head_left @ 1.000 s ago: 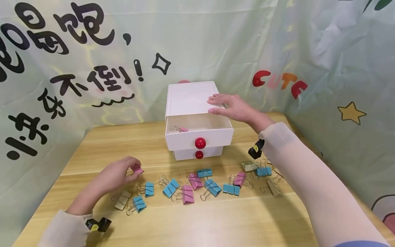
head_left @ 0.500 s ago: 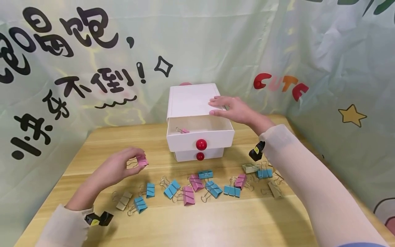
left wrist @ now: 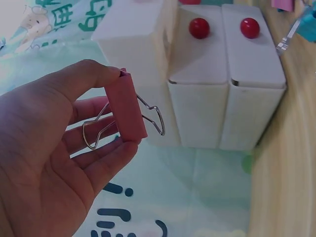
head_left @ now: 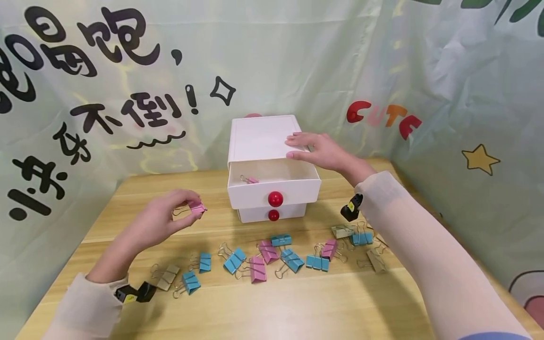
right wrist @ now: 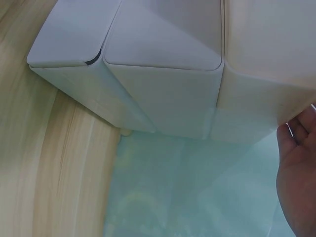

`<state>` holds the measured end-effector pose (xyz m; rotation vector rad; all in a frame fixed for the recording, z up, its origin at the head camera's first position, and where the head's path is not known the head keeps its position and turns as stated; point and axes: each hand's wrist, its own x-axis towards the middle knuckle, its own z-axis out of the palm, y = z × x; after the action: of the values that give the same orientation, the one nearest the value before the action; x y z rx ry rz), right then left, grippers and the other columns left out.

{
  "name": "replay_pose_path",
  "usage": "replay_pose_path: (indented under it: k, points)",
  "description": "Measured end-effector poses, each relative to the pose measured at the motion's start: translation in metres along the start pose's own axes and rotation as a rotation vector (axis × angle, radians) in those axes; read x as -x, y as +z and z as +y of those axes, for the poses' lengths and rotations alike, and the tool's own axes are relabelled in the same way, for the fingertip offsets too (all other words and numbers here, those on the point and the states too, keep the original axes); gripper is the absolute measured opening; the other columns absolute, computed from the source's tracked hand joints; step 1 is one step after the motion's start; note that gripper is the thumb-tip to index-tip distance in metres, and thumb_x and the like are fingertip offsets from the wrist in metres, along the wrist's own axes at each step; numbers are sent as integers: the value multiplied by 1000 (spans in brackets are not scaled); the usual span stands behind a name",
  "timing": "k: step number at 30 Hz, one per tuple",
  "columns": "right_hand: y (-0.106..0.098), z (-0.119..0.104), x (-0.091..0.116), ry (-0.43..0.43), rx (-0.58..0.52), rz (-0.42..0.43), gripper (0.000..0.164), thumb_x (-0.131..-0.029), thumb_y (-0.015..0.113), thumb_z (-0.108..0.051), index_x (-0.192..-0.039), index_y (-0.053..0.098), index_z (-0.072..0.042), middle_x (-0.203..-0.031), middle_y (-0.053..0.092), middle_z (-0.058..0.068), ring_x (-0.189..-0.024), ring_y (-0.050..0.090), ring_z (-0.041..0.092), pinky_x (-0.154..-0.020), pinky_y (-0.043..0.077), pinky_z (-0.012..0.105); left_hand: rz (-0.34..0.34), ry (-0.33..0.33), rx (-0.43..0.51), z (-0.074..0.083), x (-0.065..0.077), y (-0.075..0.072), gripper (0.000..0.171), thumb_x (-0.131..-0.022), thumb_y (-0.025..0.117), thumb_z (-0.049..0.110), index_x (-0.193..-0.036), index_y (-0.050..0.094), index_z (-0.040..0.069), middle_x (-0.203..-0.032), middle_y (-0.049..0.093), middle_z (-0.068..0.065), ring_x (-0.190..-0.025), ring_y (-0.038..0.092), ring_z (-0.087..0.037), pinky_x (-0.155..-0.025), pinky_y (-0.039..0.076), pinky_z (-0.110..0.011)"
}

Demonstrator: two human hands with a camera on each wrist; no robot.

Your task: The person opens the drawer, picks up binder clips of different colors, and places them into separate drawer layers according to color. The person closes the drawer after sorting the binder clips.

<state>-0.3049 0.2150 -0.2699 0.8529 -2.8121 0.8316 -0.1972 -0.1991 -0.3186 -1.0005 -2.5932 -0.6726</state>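
Between thumb and fingertips, my left hand (head_left: 159, 219) pinches a pink binder clip (left wrist: 127, 106), raised over the table to the left of a white drawer box (head_left: 261, 137). Both wire handles of this clip stick out in the left wrist view. My right hand (head_left: 318, 150) rests with extended fingers on the right side of the box's top. The upper drawer (head_left: 248, 194), with a red knob (head_left: 275, 199), is pulled out, and another pink binder clip (head_left: 252, 180) lies at its left inside. Below it, the lower drawer (head_left: 293, 209) is pushed further in.
Blue binder clips (head_left: 292, 260), pink binder clips (head_left: 258, 269) and cream binder clips (head_left: 168, 277) are strewn in a loose row across the wooden table (head_left: 272, 311) in front of the box. A printed cloth (head_left: 297, 56) hangs behind and along the right side.
My left hand has lifted the pink binder clip up from the table and slightly toward the box. My right hand stays on the box top.
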Motion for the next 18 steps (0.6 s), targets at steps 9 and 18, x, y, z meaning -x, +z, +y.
replay_pose_path:
  k: [9,18]
  points:
    - [0,-1,-2,-6,-7,-3,59,-91,61,-56,-139,57,-21,-146,48,-6,-141,31,12,-114,24,48,30,1,63,17,-19,-17,14,-92,71,25,-105,66,22,-102,64,10,-105,62,-18,-88,51,-45]
    - [0,0,-1,6,-6,5,59,-91,61,-57,-139,57,-23,-146,47,-8,-141,31,11,-115,20,50,10,-7,149,27,-36,-27,12,-94,69,25,-105,68,20,-106,66,7,-108,61,-17,-96,48,-44]
